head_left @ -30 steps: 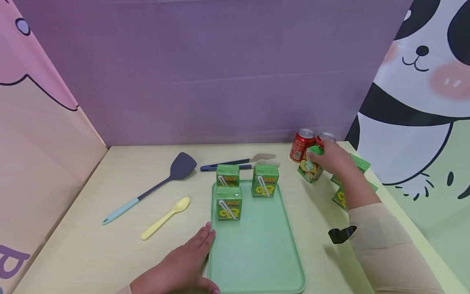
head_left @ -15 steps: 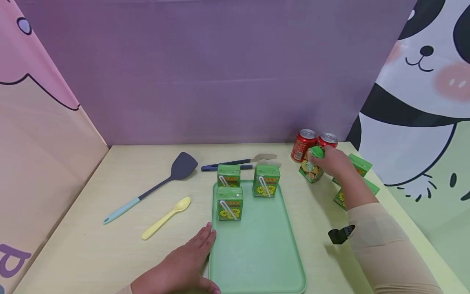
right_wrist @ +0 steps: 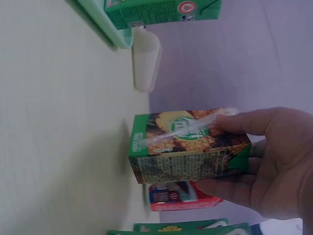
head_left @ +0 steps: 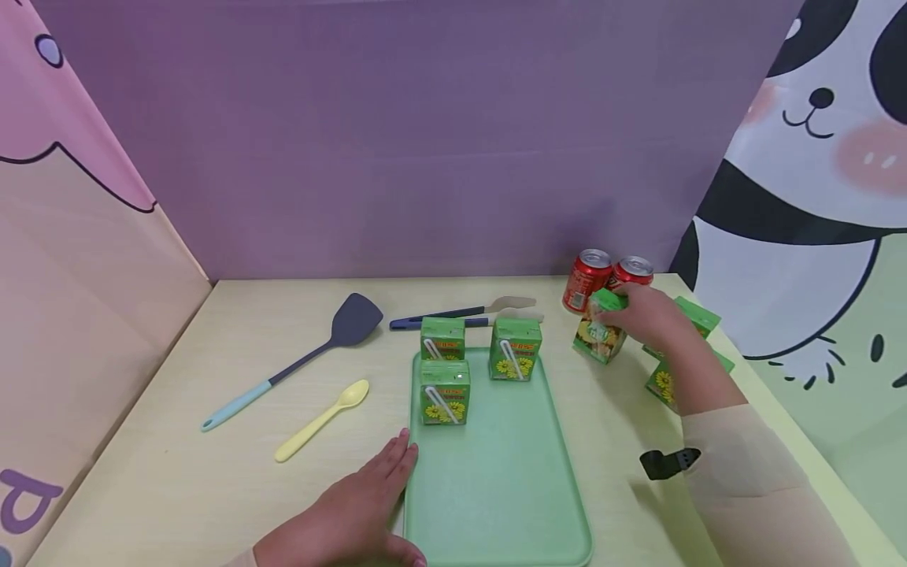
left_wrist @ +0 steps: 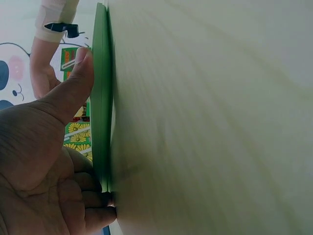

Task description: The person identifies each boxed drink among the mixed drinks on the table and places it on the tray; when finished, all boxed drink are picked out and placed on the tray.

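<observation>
Right grip [head_left: 646,315]: I see fingers closed on pineapple carton [head_left: 598,337], near red can [head_left: 586,283].
Left grip [head_left: 354,504]: fingers extended, touching left edge of green tray [head_left: 499,488].

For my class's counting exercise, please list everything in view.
Tray: 1, light green, front centre
Tray cartons: 3, green, tray's far end
Cans: 2, red, far right
Pineapple carton: 1, green and brown, in front of cans
Side cartons: at least 2, green, right edge, partly hidden
Utensils: 2, dark and beige, behind tray
Spatula: 1, dark and light blue, left
Spoon: 1, yellow, left of tray
Table: 1, pale wood, underneath
Backdrop: 1, purple, behind
Left panel: 1, pink and peach, left
Panda panel: 1, multicoloured, right
Wrist device: 1, black, lower right
Left hand: 1, bare, at tray's left edge
Right hand: 1, bare, holding pineapple carton
Sleeves: 2, beige, both arms
</observation>
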`<state>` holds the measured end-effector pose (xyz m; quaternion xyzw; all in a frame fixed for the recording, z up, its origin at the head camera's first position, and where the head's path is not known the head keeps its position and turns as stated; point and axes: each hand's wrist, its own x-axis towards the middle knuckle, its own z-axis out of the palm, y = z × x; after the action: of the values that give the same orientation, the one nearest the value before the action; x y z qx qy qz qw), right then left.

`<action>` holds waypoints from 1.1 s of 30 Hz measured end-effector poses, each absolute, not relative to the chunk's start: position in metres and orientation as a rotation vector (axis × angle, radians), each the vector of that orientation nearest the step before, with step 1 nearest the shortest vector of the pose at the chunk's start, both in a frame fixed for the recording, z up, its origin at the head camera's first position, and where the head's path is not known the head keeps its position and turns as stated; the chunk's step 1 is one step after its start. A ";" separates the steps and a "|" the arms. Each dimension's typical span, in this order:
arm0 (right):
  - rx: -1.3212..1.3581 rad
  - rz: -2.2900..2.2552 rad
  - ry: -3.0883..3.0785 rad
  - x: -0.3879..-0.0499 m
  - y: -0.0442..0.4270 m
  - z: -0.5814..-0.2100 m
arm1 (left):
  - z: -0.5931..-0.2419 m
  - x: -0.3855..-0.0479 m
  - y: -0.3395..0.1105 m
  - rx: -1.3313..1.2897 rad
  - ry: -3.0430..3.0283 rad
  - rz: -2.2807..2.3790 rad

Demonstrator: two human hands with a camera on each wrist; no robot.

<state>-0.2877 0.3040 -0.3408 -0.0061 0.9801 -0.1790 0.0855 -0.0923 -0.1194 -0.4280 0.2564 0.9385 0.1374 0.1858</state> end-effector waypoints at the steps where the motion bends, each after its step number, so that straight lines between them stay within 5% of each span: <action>1: -0.040 -0.533 2.929 -0.285 0.303 -0.339 | -0.428 -0.092 -0.120 0.723 2.644 0.387; 19: -0.418 -0.444 2.902 -0.217 0.260 -0.311 | -0.425 -0.092 -0.119 0.706 2.631 0.400; 33: -0.711 -0.540 2.737 -0.199 0.213 -0.335 | -0.427 -0.093 -0.119 0.707 2.626 0.399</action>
<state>-0.1992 0.2130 -0.3354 -0.2448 0.9425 -0.1859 0.1309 -0.0926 -0.1187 -0.4270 0.2522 0.9371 0.1424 0.1951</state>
